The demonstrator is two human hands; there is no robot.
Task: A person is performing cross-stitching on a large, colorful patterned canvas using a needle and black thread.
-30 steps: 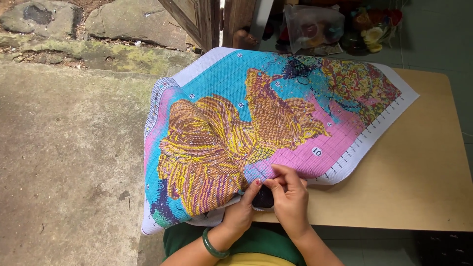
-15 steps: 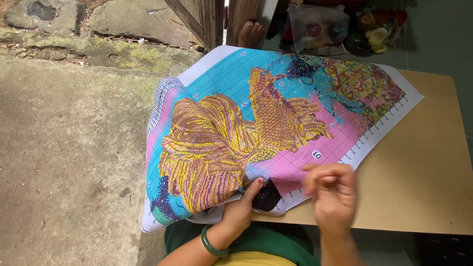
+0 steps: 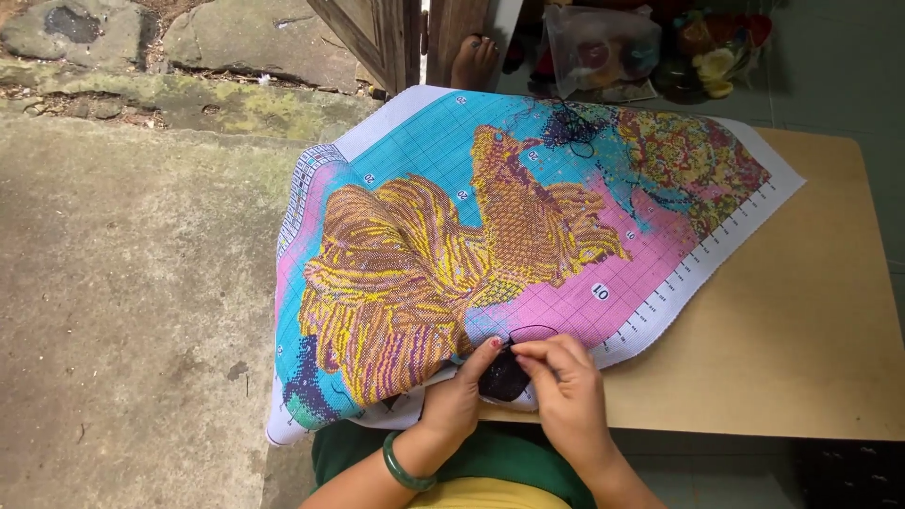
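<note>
A large cross-stitch canvas (image 3: pixel 490 236) printed with a golden fish on blue and pink lies over the low wooden table (image 3: pixel 801 349). My left hand (image 3: pixel 457 401), with a green bangle (image 3: pixel 401 468) on the wrist, holds the canvas's near edge beside a stitched black patch (image 3: pixel 502 379). My right hand (image 3: pixel 566 396) pinches a needle at that patch, its fingertips close to my left thumb. A loop of dark thread (image 3: pixel 537 332) arcs just above the fingers.
A tangle of dark thread (image 3: pixel 570 127) lies on the canvas's far part. A clear plastic bag (image 3: pixel 603 47) of coloured threads sits behind the table. Another person's bare foot (image 3: pixel 471 61) rests by a wooden door frame (image 3: pixel 386 38). Concrete ground (image 3: pixel 132 302) and stones lie left.
My right hand had pulled the thread out to the right half a second ago; it has now come back to the black patch beside my left hand.
</note>
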